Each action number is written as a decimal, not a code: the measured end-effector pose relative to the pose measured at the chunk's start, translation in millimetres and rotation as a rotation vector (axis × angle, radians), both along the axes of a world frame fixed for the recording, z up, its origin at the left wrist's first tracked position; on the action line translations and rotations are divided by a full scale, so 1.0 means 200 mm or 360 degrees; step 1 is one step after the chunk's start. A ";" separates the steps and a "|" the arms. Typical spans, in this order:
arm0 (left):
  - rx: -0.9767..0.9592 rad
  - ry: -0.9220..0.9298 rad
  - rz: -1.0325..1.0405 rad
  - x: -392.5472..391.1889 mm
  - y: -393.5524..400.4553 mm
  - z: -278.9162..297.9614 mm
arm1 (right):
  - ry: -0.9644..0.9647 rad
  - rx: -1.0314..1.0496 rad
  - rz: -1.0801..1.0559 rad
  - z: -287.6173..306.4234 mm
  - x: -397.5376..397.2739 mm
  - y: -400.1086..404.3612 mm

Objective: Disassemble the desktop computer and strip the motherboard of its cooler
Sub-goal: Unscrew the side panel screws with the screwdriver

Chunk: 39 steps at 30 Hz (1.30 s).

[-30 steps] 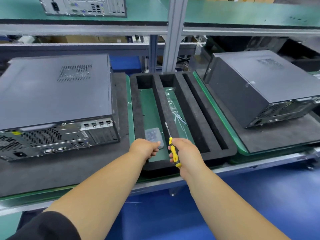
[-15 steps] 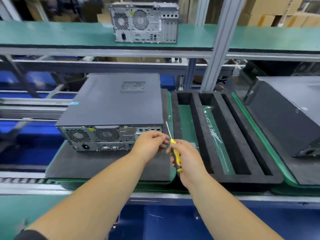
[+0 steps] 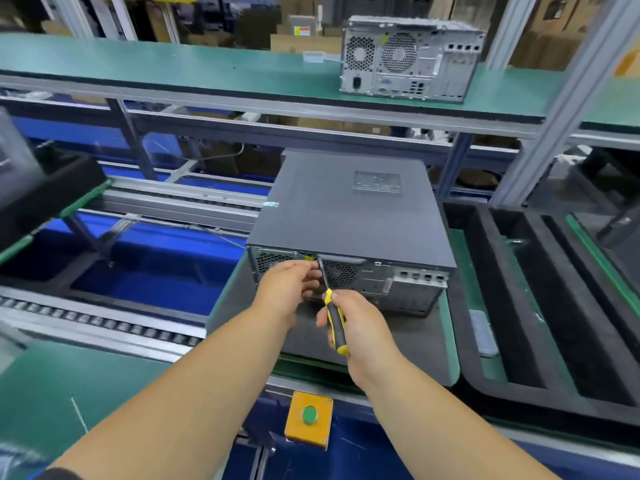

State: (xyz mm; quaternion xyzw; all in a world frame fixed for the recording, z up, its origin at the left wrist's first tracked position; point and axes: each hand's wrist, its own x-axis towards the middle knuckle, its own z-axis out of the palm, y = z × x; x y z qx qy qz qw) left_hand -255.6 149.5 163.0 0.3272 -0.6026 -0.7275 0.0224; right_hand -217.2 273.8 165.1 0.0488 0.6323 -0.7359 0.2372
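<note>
A dark grey desktop computer (image 3: 349,216) lies flat on a black foam pad (image 3: 398,337), its rear panel with fan grilles and ports facing me. My right hand (image 3: 360,327) grips a yellow-and-black screwdriver (image 3: 334,320); the shaft points up to the top edge of the rear panel. My left hand (image 3: 289,285) is at the rear panel beside the tip, its fingers pinched around the shaft near the tip. The computer's cover is closed, so the motherboard and cooler are hidden.
A black foam tray with long slots (image 3: 540,306) lies to the right, with a small clear plastic box (image 3: 485,332) in it. A second, silver computer (image 3: 408,60) stands on the green upper shelf. An orange box with a green button (image 3: 309,415) sits at the bench's front. A roller conveyor (image 3: 104,323) runs left.
My view has swung left, away from the foam tray to the grey computer. Both hands have moved with the screwdriver from the tray to the computer's rear panel.
</note>
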 end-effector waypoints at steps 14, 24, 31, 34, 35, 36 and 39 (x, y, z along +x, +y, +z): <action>0.0424 -0.0059 0.0062 -0.05 -0.13 0.00 | -0.0033 0.0180 -0.0018 -0.06 -0.06 -0.20; 0.0405 0.0009 -0.0010 -0.05 -0.15 -0.03 | -0.0034 0.0156 -0.0095 -0.06 -0.06 -0.21; 0.0415 0.0019 -0.0036 -0.06 -0.17 -0.05 | -0.0124 0.0079 -0.0151 -0.06 -0.07 -0.23; 0.0412 0.0029 -0.0049 -0.05 -0.17 -0.04 | -0.0374 -0.0245 -0.0193 -0.05 -0.06 -0.26; 0.0414 0.0024 -0.0056 -0.05 -0.17 -0.04 | -0.0496 -0.0401 -0.0201 -0.05 -0.05 -0.27; 0.0421 0.0006 -0.0064 -0.05 -0.17 -0.04 | -0.0600 -0.0544 -0.0202 -0.05 -0.05 -0.27; 0.0438 -0.0057 -0.0128 -0.04 -0.19 -0.03 | -0.0733 -0.0801 -0.0144 -0.04 -0.05 -0.28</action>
